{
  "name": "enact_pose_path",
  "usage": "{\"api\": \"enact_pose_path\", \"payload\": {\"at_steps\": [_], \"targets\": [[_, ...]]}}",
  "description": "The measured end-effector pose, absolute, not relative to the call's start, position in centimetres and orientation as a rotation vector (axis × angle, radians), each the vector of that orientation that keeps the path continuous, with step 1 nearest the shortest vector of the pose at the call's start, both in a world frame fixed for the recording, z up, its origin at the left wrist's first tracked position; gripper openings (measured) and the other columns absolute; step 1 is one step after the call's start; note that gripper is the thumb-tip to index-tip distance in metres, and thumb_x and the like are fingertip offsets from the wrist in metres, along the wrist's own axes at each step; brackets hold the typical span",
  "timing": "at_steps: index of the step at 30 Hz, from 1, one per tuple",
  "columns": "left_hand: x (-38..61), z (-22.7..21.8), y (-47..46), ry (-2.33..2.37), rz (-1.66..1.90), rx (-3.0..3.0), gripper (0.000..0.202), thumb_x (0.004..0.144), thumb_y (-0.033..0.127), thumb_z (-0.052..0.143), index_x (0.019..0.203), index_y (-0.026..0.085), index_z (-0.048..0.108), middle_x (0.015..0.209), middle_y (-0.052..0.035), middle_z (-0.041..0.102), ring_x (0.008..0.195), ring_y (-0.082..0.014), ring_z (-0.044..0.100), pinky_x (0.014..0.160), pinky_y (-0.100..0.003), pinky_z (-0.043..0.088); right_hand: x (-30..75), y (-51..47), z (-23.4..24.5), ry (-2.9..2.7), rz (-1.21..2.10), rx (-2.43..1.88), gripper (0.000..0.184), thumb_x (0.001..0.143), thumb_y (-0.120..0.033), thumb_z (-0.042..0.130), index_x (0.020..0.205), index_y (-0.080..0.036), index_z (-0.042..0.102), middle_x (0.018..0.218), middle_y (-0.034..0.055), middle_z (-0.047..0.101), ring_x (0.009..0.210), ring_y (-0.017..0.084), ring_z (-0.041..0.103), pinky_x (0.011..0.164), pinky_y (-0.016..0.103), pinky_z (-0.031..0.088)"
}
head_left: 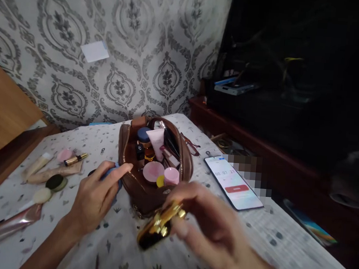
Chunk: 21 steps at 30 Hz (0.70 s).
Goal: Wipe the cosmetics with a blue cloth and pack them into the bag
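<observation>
A brown makeup bag (145, 200) stands unzipped on the patterned cloth. Inside are a pale pink tube (156, 143), a blue-lidded jar (143, 134), a pink round lid (153, 172), a small pink jar (171, 175) and other cosmetics. My left hand (92, 198) is closed on the bag's left rim, index finger along the edge, with something blue partly hidden behind it. In front of the bag, my right hand (212, 228) grips a shiny black and gold bottle (158, 226), tilted and blurred by motion; its exact kind is unclear.
At left lie beige tubes (55, 173), a pink jar (65, 155), a gold and black small bottle (75, 159), a dark-lidded jar (56, 183) and a metallic pink tube (13, 225). A phone (234, 182) showing a timer and glasses (191, 145) lie right of the bag.
</observation>
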<state>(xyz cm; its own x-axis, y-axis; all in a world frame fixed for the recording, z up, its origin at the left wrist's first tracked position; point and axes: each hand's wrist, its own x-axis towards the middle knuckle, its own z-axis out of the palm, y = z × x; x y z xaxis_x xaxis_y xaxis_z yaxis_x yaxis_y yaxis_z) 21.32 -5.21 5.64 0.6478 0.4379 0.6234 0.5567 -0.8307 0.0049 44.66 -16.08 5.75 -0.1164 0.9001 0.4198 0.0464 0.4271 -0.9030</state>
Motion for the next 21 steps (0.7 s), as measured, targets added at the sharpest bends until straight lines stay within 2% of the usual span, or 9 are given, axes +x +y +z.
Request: {"api": "enact_pose_path", "payload": {"at_steps": [3,7,10,15,21], "targets": [[21.1,5.0,-5.0,-0.798,-0.985,-2.654,0.039,0.097,0.006,0.041,0.129,0.022,0.054,0.097,-0.0026,0.051,0.072,-0.0084,0.054,0.063,-0.019,0.042,45.9,-13.7,8.7,-1.317,0.699,-0.928,0.008,0.095,-0.03,0.06,0.098,-0.024,0.056,0.079,0.0003,0.064,0.063,0.012,0.061,0.055,0.024,0.051],[21.0,4.5,-4.9,-0.777,-1.009,-2.642,0.041,0.096,0.005,0.042,0.132,0.021,0.053,0.095,-0.0032,0.052,0.07,-0.0086,0.053,0.062,-0.019,0.042,45.8,-8.8,11.0,-1.395,0.513,-0.979,0.012,0.09,-0.027,0.066,0.096,-0.023,0.057,0.085,0.0008,0.067,0.068,0.013,0.063,0.062,0.026,0.053],[20.9,4.4,-4.8,-0.773,-1.016,-2.647,0.042,0.096,0.006,0.041,0.133,0.021,0.052,0.093,-0.0029,0.052,0.068,-0.0086,0.054,0.061,-0.019,0.042,44.9,-5.0,11.4,-1.573,0.425,-1.012,0.012,0.089,-0.023,0.064,0.099,-0.02,0.057,0.086,0.0004,0.067,0.074,0.014,0.063,0.068,0.026,0.051],[20.7,4.3,-4.7,-0.767,-1.007,-2.633,0.04,0.098,0.01,0.04,0.135,0.022,0.05,0.091,-0.0035,0.055,0.069,-0.0106,0.056,0.061,-0.021,0.043,43.5,-0.8,12.0,-1.832,0.342,-1.24,0.008,0.087,-0.014,0.06,0.094,-0.014,0.061,0.075,-0.0016,0.065,0.069,0.012,0.058,0.067,0.024,0.044],[20.6,4.3,-4.6,-0.731,-0.991,-2.604,0.038,0.098,0.01,0.038,0.133,0.02,0.051,0.088,-0.0033,0.054,0.065,-0.011,0.055,0.059,-0.022,0.041,41.8,1.6,12.3,-2.04,0.307,-1.417,0.013,0.084,-0.01,0.061,0.095,-0.013,0.066,0.079,-0.0005,0.065,0.072,0.012,0.055,0.069,0.023,0.039]]}}
